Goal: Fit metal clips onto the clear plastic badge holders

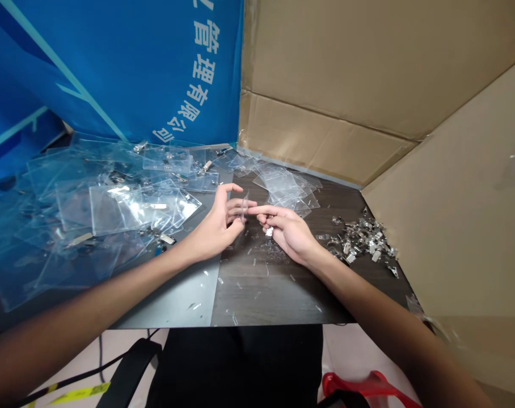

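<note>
My left hand (218,225) and my right hand (285,230) meet over the dark table (266,289). Between their fingertips is a small clear plastic strap (243,207), pinched by the thumb and fingers of my left hand. My right hand's forefinger points left and touches the strap, while its curled fingers hold a small metal clip (269,231). A pile of metal clips (363,241) lies just right of my right hand. A stack of clear badge sleeves (288,188) lies just behind my hands.
A wide heap of clear sleeves with clips attached (113,209) covers the left of the table. A blue banner (113,68) stands at the back left, cardboard walls (368,85) at the back and right. Small clear scraps litter the table. A red object (368,388) lies below its edge.
</note>
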`<state>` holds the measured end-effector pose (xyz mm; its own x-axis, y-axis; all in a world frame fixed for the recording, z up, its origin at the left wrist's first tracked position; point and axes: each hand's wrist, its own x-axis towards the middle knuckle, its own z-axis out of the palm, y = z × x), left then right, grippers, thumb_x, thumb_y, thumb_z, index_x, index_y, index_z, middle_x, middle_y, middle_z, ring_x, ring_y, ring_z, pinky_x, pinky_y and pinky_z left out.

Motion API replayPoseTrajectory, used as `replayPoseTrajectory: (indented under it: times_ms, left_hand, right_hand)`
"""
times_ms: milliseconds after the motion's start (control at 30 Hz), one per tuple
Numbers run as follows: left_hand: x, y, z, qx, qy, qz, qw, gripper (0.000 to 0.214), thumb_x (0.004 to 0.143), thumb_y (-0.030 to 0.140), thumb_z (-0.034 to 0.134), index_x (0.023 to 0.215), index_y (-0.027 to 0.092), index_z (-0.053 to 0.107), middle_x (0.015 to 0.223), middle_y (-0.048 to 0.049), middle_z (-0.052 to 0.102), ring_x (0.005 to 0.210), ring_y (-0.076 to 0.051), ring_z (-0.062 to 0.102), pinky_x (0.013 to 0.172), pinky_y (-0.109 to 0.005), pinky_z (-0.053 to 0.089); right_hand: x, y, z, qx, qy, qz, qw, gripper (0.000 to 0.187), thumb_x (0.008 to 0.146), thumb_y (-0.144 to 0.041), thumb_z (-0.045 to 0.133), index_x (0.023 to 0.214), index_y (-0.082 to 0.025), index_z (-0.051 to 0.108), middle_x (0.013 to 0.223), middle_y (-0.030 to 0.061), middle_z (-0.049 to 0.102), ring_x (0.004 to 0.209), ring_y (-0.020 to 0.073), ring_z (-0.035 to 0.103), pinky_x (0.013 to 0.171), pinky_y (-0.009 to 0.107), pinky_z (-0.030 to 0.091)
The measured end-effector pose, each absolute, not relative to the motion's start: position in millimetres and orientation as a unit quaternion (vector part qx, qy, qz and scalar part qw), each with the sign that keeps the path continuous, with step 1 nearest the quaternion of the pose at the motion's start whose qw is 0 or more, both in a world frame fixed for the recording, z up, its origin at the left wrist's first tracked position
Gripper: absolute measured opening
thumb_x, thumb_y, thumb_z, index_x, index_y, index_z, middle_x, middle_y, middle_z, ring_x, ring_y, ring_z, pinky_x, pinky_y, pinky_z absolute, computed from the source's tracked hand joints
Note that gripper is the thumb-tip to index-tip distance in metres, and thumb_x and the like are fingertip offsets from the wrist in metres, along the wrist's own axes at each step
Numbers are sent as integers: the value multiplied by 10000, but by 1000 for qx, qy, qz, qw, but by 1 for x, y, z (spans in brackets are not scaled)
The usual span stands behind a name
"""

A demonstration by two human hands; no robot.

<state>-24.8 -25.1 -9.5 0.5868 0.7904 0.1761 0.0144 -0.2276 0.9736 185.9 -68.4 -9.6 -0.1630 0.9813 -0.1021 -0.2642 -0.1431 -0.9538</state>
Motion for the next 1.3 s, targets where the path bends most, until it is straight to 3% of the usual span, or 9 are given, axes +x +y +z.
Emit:
replayPoseTrajectory:
  times_ms: [133,333,467,667,967,1167,1300]
  left_hand:
    - [-26,-23,-10,678,276,368,573,689,840,129,672,1397,300,304,1352,-116,669,1230,-237,751,1151,-517,572]
    - [-28,-21,-9,657,267,381,593,672,840,83,676,1397,297,365,1287,-79,682,1212,-213,743,1151,-475,589]
    - [-27,-19,-9,646,228,390,615,636,876,80,699,1392,289,391,1341,-106,712,1233,-226,756,1179,-488,588]
    - [-26,-22,-7,673,264,386,573,496,967,207,716,1377,251,441,1367,-157,725,1293,-286,752,1180,-540,595]
    - [-23,-32,-1,751,322,408,407,462,929,234,747,1322,228,504,1331,-152,721,1261,-306,745,1102,-551,646]
    - [-24,-31,-6,750,316,400,421,444,983,207,681,1360,234,449,1300,-155,714,1251,-292,744,1088,-531,640]
    - [-26,-29,-6,724,301,388,484,392,1062,282,646,1384,242,426,1336,-169,721,1221,-270,759,1059,-491,637]
  right_hand:
    - [187,-67,-10,-405,-412,647,498,384,700,-155,676,1002,-227,903,900,46,625,868,202,503,803,350,428]
    - [188,-69,-12,-396,-430,656,477,403,734,-145,762,1088,-269,908,917,13,615,836,174,504,865,356,469]
    - [188,-72,-11,-402,-471,630,468,376,763,-175,870,1120,-289,899,920,-11,648,855,157,532,900,343,489]
    - [187,-74,-10,-416,-517,576,477,188,848,-329,908,1010,-240,876,912,8,731,849,161,620,903,357,535]
    - [178,-79,-6,-437,-518,541,498,430,588,-378,1105,874,-212,830,1022,50,747,896,184,706,923,378,639]
    - [180,-79,-8,-422,-534,532,503,222,823,-372,949,981,-231,880,1074,78,823,977,205,766,1003,426,652]
    - [182,-78,-11,-439,-502,557,495,240,821,-301,928,1046,-233,881,1100,83,867,923,209,805,980,454,673]
